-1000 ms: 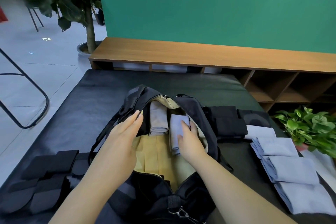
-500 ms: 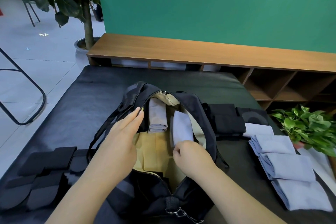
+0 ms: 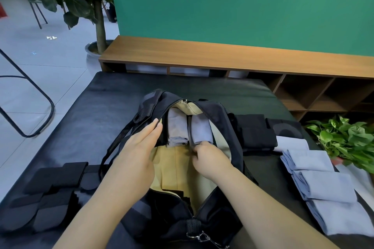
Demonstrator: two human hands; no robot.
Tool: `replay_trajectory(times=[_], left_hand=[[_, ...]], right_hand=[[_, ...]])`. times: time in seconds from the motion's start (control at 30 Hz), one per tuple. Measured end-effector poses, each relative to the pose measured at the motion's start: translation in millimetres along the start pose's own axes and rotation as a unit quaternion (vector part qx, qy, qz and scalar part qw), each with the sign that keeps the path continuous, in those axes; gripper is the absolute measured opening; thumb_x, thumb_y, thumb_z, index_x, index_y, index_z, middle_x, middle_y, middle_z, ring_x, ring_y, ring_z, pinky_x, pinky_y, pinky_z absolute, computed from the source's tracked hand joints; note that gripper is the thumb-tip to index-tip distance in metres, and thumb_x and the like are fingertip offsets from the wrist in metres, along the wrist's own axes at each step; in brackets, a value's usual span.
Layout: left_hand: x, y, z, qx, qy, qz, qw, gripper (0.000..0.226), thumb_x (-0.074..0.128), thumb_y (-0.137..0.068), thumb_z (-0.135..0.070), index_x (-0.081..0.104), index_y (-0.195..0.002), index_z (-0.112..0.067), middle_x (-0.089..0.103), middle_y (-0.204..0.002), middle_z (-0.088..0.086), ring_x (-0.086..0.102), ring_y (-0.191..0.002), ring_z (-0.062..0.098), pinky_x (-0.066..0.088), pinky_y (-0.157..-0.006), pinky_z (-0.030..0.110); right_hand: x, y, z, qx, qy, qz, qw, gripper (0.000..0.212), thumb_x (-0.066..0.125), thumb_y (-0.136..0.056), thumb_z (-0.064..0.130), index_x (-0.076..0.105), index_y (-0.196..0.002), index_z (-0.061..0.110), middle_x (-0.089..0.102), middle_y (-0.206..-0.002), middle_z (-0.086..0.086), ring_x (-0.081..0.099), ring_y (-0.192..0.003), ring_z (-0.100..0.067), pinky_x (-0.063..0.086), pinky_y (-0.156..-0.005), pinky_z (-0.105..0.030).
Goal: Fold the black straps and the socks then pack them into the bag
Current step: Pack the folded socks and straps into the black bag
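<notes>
The right hand [image 3: 210, 159] is inside the open bag [image 3: 232, 127], its fingers curled at the near end of a folded grey sock [image 3: 201, 129], which it seems to pinch or push into place. The left hand [image 3: 137, 147] lies flat with straight fingers against the left rim of the opening and holds it wide; it grips nothing. A second folded sock [image 3: 176, 127] stands just beside the first one, and both lean against the far end of the yellow lining [image 3: 172, 166].

More folded socks [image 3: 323, 184] wait in a row on the black table [image 3: 222, 91] to the right of the bag. Folded black straps [image 3: 254, 131] lie between that row and the bag, and other black straps [image 3: 50, 194] lie at the left.

The risk here is probably small but real. If the right hand leaves too fast, the sock may open or fall flat and take the room for the next pieces. If the left hand lets go of the rim, the soft side may close over the opening. A sleeve or wrist may also catch the zipper.
</notes>
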State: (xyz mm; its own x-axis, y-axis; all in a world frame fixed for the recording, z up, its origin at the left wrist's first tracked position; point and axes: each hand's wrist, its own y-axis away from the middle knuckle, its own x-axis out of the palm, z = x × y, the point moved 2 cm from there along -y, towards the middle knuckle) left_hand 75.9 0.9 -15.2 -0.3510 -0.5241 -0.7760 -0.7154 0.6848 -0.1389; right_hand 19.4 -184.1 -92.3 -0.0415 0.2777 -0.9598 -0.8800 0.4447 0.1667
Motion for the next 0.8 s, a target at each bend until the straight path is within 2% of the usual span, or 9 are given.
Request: replay_trajectory(times=[0.1, 0.23, 0.33, 0.4, 0.47, 0.6, 0.8], left_hand=[[-0.4, 0.8, -1.6, -0.001, 0.002, 0.002, 1.000, 0.082, 0.032, -0.083, 0.016, 0.018, -0.147, -0.033, 0.004, -0.138, -0.035, 0.006, -0.128, -0.015, 0.009, -0.098, 0.002], [-0.4, 1.1, -2.0, -0.004, -0.002, 0.001, 1.000, 0.082, 0.032, -0.083, 0.016, 0.018, -0.148, -0.032, 0.005, -0.139, -0.033, 0.009, -0.136, -0.007, 0.006, -0.093, -0.004], [0.6, 2.4, -2.2, -0.002, -0.005, -0.001, 1.000, 0.082, 0.033, -0.083, 0.016, 0.018, -0.148, -0.032, 0.006, -0.141, -0.033, 0.009, -0.136, -0.008, 0.007, -0.097, 0.000], [2.1, 3.0, -3.2, 0.001, -0.004, 0.000, 1.000, 0.081, 0.032, -0.083, 0.016, 0.017, -0.148, -0.031, 0.007, -0.143, -0.030, 0.008, -0.137, -0.007, 0.006, -0.099, 0.002], [4.2, 3.0, -4.0, 0.000, -0.002, 0.004, 1.000, 0.080, 0.033, -0.084, 0.016, 0.017, -0.149, -0.029, 0.005, -0.141, -0.030, 0.006, -0.132, -0.012, 0.006, -0.101, 0.003], [9.0, 1.3, -4.1, 0.001, 0.006, 0.011, 1.000, 0.079, 0.032, -0.084, 0.017, 0.018, -0.149, -0.026, 0.007, -0.145, -0.026, 0.005, -0.128, -0.013, 0.000, -0.090, -0.010], [11.5, -0.4, -7.7, 0.007, 0.006, -0.001, 1.000, 0.081, 0.032, -0.083, 0.019, 0.020, -0.149, -0.025, 0.007, -0.144, -0.026, 0.008, -0.128, -0.012, 0.005, -0.085, -0.012]], right_hand=[[-0.1, -6.4, 1.5, -0.004, -0.009, 0.004, 1.000, 0.024, 0.044, -0.093, 0.015, 0.055, -0.113, 0.005, 0.047, -0.122, -0.010, 0.053, -0.102, -0.031, 0.041, -0.075, -0.032], [3.8, -6.0, -0.2, -0.009, -0.008, 0.015, 1.000, 0.032, 0.047, -0.093, 0.017, 0.051, -0.122, 0.005, 0.044, -0.130, -0.009, 0.050, -0.111, -0.030, 0.044, -0.087, -0.035], [2.1, 2.8, 0.3, -0.018, -0.028, 0.000, 0.999, 0.036, 0.045, -0.094, 0.018, 0.051, -0.128, 0.008, 0.045, -0.133, -0.006, 0.049, -0.115, -0.026, 0.045, -0.091, -0.035], [-5.4, 12.3, 1.8, -0.029, -0.055, -0.039, 0.997, 0.036, 0.043, -0.095, 0.019, 0.053, -0.129, 0.012, 0.049, -0.132, -0.003, 0.049, -0.116, -0.021, 0.044, -0.091, -0.031], [-14.8, 24.5, 2.2, -0.045, -0.094, -0.091, 0.990, 0.034, 0.041, -0.097, 0.019, 0.057, -0.127, 0.016, 0.054, -0.128, 0.002, 0.050, -0.116, -0.014, 0.041, -0.092, -0.024], [-32.0, 52.3, -5.0, -0.063, -0.164, -0.213, 0.961, 0.026, 0.046, -0.095, 0.014, 0.066, -0.112, 0.017, 0.061, -0.108, 0.009, 0.051, -0.100, -0.002, 0.032, -0.081, -0.002], [-45.6, 76.4, -34.1, -0.065, -0.219, -0.364, 0.903, 0.024, 0.045, -0.087, 0.015, 0.068, -0.093, 0.016, 0.061, -0.088, 0.012, 0.049, -0.087, -0.004, 0.033, -0.079, -0.004]])
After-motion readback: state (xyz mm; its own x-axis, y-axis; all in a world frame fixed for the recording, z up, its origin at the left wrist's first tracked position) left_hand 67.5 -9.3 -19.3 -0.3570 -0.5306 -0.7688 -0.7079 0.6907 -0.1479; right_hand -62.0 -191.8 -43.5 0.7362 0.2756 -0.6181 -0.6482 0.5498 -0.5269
